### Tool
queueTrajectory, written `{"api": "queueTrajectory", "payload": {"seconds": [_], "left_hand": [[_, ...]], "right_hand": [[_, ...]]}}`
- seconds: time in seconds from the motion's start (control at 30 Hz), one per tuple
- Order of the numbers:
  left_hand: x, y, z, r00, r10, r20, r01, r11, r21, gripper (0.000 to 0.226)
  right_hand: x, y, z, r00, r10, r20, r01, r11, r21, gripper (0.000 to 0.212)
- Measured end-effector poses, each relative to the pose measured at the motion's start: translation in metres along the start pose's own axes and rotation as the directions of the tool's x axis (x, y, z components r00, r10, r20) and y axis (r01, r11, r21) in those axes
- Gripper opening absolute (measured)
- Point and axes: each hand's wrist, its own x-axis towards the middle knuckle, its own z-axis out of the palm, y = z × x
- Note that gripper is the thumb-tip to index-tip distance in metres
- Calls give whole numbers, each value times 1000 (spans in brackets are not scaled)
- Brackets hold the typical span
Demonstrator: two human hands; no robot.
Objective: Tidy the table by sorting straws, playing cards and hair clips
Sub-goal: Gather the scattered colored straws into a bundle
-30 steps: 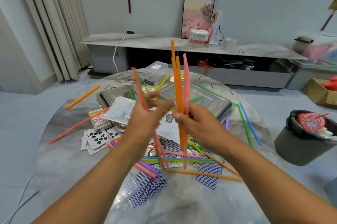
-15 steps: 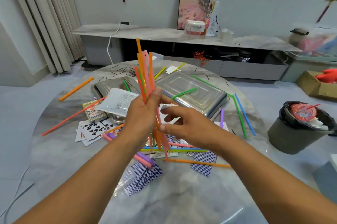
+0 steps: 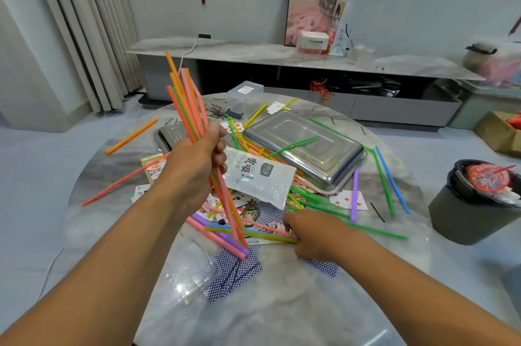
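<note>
Straws (image 3: 186, 103) are held in a bunch by the left hand (image 3: 194, 165), mid-frame. A yellow straw (image 3: 253, 233) on the table (image 3: 282, 312) is being pinched by the right hand (image 3: 315, 235). Many straws, playing cards (image 3: 234, 272) and hair clips (image 3: 218, 114) are left unsorted.

Cards (image 3: 231, 272) lie before the tray (image 3: 304, 145) (straws (image 3: 386, 176) right).
</note>
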Motion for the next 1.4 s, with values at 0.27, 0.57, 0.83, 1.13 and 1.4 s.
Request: {"api": "queueTrajectory", "payload": {"seconds": [0.27, 0.57, 0.83, 1.13, 1.4], "left_hand": [[-1, -4, -6, 997, -81, 17, 80, 996, 46, 23], [-20, -31, 24, 994, -67, 85, 46, 972, 232, 17], [-32, -38, 40, 990, 46, 130, -85, 946, 314, 21], [-27, -34, 31, 996, 6, 86, -43, 902, 430, 42], [-27, -38, 30, 996, -21, 88, -14, 921, 388, 35]], "right_hand": [[5, -3, -10, 1000, 19, -16, -18, 999, 40, 12], [-6, -11, -56, 971, 59, -232, 71, 853, 517, 32], [-17, -26, -53, 978, -92, -185, 178, 829, 531, 15], [-20, 4, -26, 976, 120, 181, -175, 928, 328, 21], [-10, -5, -16, 986, 143, 81, -158, 959, 237, 12]]}}
